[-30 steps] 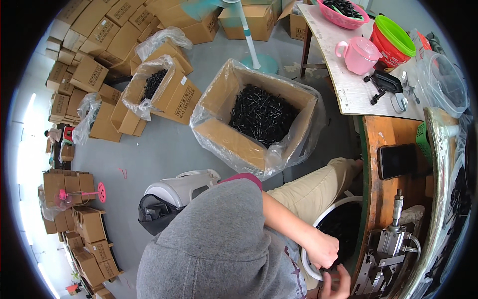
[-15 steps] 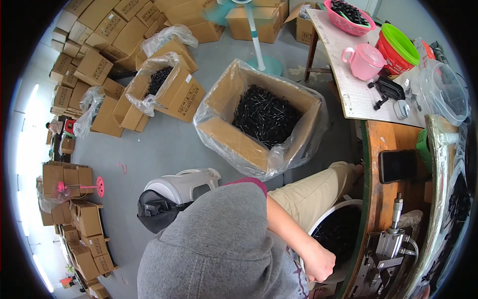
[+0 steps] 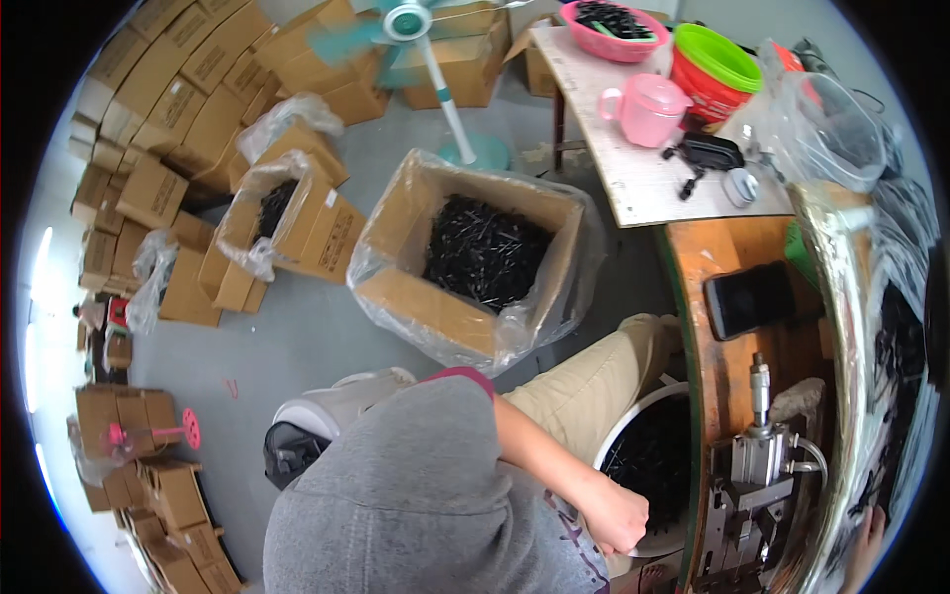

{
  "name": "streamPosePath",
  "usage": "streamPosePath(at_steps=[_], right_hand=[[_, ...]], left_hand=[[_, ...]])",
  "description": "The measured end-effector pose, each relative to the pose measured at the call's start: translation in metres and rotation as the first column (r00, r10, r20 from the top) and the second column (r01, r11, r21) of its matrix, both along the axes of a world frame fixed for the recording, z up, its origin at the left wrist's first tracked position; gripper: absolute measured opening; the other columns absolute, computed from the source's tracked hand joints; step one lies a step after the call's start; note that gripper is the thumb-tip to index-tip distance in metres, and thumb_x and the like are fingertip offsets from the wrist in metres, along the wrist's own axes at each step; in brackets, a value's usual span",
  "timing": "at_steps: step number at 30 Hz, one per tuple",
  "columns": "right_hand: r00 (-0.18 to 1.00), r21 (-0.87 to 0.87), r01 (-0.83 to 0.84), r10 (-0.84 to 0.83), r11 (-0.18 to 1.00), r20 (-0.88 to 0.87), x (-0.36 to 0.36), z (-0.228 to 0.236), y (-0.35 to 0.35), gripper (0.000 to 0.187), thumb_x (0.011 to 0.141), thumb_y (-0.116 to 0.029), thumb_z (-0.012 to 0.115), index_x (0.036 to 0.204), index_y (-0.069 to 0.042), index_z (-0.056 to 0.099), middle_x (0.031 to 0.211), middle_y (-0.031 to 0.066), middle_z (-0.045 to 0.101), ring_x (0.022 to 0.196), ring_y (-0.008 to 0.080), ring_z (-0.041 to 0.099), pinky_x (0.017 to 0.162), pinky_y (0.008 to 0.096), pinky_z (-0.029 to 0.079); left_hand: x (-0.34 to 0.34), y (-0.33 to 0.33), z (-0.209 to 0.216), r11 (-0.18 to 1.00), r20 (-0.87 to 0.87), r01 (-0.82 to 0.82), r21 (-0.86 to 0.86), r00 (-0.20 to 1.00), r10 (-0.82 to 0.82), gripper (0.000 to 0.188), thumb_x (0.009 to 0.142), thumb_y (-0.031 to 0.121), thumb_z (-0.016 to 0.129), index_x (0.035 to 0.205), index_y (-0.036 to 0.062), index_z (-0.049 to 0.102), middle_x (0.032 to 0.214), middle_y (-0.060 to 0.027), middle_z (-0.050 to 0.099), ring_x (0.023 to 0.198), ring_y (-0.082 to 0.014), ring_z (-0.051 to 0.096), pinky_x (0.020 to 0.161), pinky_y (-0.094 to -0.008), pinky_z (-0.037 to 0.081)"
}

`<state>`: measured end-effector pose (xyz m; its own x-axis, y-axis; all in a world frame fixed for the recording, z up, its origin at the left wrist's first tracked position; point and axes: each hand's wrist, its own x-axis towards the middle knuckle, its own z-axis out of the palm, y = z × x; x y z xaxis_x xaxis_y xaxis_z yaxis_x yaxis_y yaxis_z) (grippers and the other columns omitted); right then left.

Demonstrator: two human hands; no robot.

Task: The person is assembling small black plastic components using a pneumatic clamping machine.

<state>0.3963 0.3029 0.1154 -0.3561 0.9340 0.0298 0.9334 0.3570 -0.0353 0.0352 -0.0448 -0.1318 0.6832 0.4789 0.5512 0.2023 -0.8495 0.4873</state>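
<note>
My left hand (image 3: 616, 517) is closed in a loose fist above the near rim of a white bucket (image 3: 616, 436) of black pieces, beside my lap. Whatever its fingers may hold is hidden. At the far right edge my right hand (image 3: 866, 549) shows only in part, fingers stretched out beside a heap of thin black plastic pieces (image 3: 896, 346). Between the hands, on the wooden bench (image 3: 683, 297), stands a metal fixture (image 3: 760, 460) with a cylinder, an upright adjusting knob and clear hoses.
A black phone (image 3: 749, 300) lies on the bench. Behind it, a white table (image 3: 633, 188) bears a pink mug (image 3: 653, 107), nested tubs (image 3: 714, 74) and a pink basin (image 3: 604, 40). A plastic-lined carton (image 3: 426, 322) of black pieces stands on the floor, near a fan (image 3: 445, 84) and stacked cartons (image 3: 153, 198).
The view has shifted, so most of the scene sits further left. More of my right hand shows at the right edge. My left hand stays closed by the bucket.
</note>
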Motion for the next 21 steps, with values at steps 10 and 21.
streamPosePath(at_steps=[10,21], right_hand=[[0.985,0.043,-0.126,0.130,0.991,-0.113,-0.109,-0.006,-0.088,0.037,0.090,-0.009,0.063,0.124,0.003,0.058,0.121,0.0189,0.061,0.115,0.0322,0.059,0.100,0.0361,0.044],[0.993,0.215,-0.098,0.081,0.972,0.083,-0.123,0.010,-0.106,0.031,0.077,-0.014,0.066,0.100,0.006,0.064,0.095,0.0204,0.069,0.092,0.0369,0.064,0.086,0.0425,0.051]], left_hand=[[-0.021,0.002,0.004,0.978,-0.124,0.088,-0.187,0.986,-0.112,0.016,0.081,0.021,0.066,0.075,0.0077,0.059,0.070,-0.0077,0.059,0.069,-0.0254,0.066,0.060,-0.0387,0.053],[-0.022,0.009,0.022,0.957,-0.125,0.115,-0.267,0.980,-0.153,0.019,0.085,0.020,0.069,0.077,0.0071,0.058,0.072,-0.0063,0.059,0.069,-0.0248,0.065,0.062,-0.0367,0.054]])
